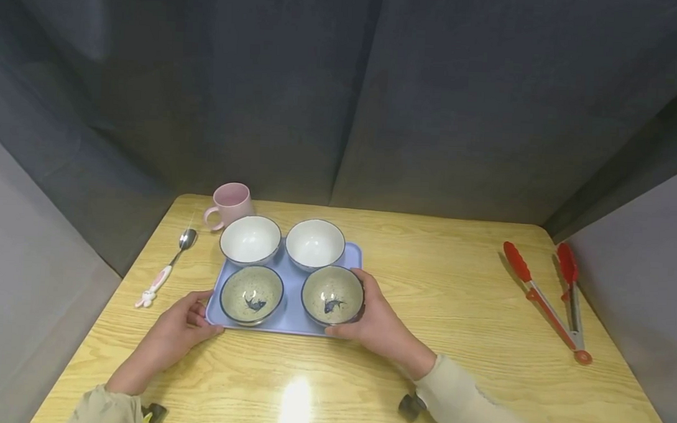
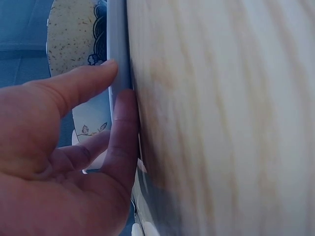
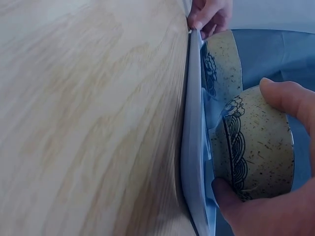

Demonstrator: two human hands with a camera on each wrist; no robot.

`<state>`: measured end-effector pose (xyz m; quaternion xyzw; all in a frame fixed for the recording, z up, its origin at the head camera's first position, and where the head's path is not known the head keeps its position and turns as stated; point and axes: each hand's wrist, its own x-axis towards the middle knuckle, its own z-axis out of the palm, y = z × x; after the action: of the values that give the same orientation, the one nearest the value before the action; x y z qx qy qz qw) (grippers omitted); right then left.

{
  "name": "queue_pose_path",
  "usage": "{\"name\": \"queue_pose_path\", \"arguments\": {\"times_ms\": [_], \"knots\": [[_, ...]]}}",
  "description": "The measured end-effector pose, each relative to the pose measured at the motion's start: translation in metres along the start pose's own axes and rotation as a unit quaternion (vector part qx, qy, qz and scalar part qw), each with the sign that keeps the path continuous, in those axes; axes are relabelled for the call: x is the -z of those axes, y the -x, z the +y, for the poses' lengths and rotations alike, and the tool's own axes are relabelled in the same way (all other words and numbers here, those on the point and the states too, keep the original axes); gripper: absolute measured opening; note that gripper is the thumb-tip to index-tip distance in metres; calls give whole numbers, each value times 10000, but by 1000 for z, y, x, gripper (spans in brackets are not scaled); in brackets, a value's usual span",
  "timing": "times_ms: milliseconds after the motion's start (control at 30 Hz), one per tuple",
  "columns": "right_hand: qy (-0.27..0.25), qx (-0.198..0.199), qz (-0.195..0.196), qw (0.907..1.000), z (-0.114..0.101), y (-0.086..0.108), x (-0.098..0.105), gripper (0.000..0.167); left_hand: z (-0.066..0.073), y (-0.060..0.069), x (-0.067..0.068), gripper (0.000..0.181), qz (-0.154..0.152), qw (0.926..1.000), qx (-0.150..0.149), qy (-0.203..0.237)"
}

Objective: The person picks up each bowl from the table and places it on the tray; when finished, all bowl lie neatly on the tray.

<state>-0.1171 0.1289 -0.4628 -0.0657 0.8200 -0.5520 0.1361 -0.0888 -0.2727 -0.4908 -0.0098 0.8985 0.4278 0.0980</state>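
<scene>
A light-blue tray (image 1: 293,300) lies on the table with several bowls on it. My left hand (image 1: 173,331) pinches the tray's near left corner, its thumb and a finger on the rim in the left wrist view. With thumb and fingers around its side, my right hand (image 1: 383,328) grips the speckled fish-pattern bowl (image 3: 261,147) at the tray's near right. That bowl leans a little over the tray; whether its foot touches is unclear. A matching speckled bowl (image 1: 252,289) stands near left. Behind are two white-lined bowls, one on the left (image 1: 250,239), one on the right (image 1: 315,243).
A pink mug (image 1: 232,203) stands behind the left white-lined bowl. To the tray's left lies a spoon (image 1: 168,269) with a rabbit-shaped handle. Red-tipped tongs (image 1: 553,312) lie spread at the table's right side. Dark curtains (image 1: 342,99) hang behind the table (image 1: 437,271).
</scene>
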Motion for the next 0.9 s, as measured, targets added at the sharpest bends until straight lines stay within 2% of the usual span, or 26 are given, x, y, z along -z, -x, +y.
{"name": "queue_pose_path", "arguments": {"times_ms": [900], "knots": [[49, 410, -299, 9987, 2, -13, -26, 128, 3, 2, 2, 80, -19, 10000, -55, -15]]}}
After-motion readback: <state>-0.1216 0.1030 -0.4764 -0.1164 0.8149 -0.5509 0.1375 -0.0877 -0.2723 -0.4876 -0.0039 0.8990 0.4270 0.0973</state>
